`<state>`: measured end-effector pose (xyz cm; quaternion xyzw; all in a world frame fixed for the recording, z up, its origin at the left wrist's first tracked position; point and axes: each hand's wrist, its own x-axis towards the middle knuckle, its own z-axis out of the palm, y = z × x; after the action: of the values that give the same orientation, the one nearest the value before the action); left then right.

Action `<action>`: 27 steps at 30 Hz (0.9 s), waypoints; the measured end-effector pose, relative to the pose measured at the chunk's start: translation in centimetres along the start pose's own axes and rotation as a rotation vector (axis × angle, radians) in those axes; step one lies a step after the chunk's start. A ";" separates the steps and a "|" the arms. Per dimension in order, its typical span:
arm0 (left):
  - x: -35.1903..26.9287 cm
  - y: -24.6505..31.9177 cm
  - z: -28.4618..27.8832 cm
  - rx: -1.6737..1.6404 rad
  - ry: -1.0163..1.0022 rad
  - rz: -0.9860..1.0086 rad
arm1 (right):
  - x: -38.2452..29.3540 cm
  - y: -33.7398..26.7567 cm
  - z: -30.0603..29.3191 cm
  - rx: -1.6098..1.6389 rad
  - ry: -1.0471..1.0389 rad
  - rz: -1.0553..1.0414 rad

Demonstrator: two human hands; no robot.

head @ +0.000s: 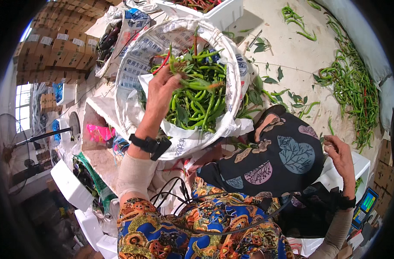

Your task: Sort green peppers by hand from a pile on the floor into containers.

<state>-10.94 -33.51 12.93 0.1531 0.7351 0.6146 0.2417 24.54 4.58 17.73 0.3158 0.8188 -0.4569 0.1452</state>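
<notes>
A round basket (237, 97) lined with white printed woven sacking stands before me, holding a heap of green chili peppers (200, 106) with some leaves and a few red ones. My left hand (164, 84) is over the heap, its fingers closed around a few green chili peppers (172, 63). Out to the right, my right hand (339, 155) hangs above a white foam box (360, 165). Its fingers are half curled and apart, with nothing visible in them. A single green pepper (330, 126) shows just beyond its fingertips, apart from them.
Along the right lies a long pile of green peppers (355, 94) on a pale floor, with loose leaves (279, 74) nearer. Another foam box (226, 16) holds red peppers. A sack of eggplants (109, 42) stands left of the basket. My dark leaf-print-covered knee (281, 155) lies between basket and right hand.
</notes>
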 end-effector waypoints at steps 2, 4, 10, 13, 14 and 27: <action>0.3 -2.5 -1.2 0.413 0.257 0.176 | 0.1 1.1 -0.4 -0.009 -0.011 0.037; -0.2 -4.1 -1.3 0.768 0.311 0.363 | 0.3 3.0 -0.2 -0.018 -0.001 0.097; -4.0 -10.1 5.2 1.358 -0.332 0.319 | 0.3 4.6 -0.4 -0.026 -0.014 0.137; -2.6 -12.3 4.9 1.404 -0.352 0.455 | -0.5 3.9 -0.7 -0.049 -0.001 0.119; -1.8 -12.2 4.4 1.382 -0.330 0.466 | -1.0 4.4 -1.5 -0.086 -0.019 0.062; 2.3 -8.7 0.8 1.711 -0.082 0.178 | -10.3 12.5 -9.1 0.023 0.312 0.299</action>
<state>-11.77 -33.36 3.94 0.3619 0.9214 -0.1402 0.0204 40.89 13.07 19.86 0.5021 0.7702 -0.3852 0.0791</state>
